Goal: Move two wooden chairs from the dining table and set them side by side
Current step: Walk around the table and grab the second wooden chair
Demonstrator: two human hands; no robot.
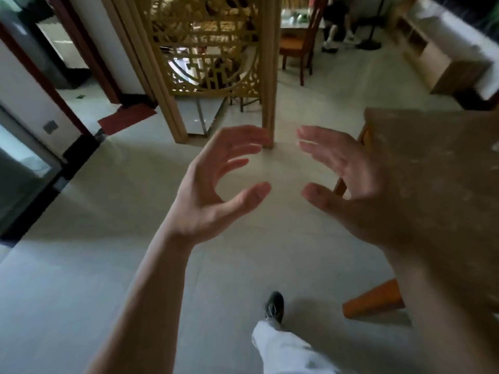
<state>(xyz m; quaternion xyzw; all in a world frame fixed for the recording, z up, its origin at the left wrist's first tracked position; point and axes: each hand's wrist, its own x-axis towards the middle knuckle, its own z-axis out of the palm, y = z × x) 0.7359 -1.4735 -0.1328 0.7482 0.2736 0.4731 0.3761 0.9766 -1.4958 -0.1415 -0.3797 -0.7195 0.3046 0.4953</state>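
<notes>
Over the pale floor (81,265) the left hand (213,190) hangs with its grip slack, fingers spread and holding nothing, below a carved lattice screen (208,49). Farther back, just right of the screen, one wooden chair (295,45) stands at a far worktop (293,22). The right hand (353,184) mirrors the left, grip loose and empty, at the edge of a blurred brown worktop (437,168) on orange legs.

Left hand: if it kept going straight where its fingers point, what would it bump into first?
Probably the wooden post at the edge of the carved lattice screen. The left hand holds nothing, and only bare floor shows between; depth is hard to judge.
</notes>
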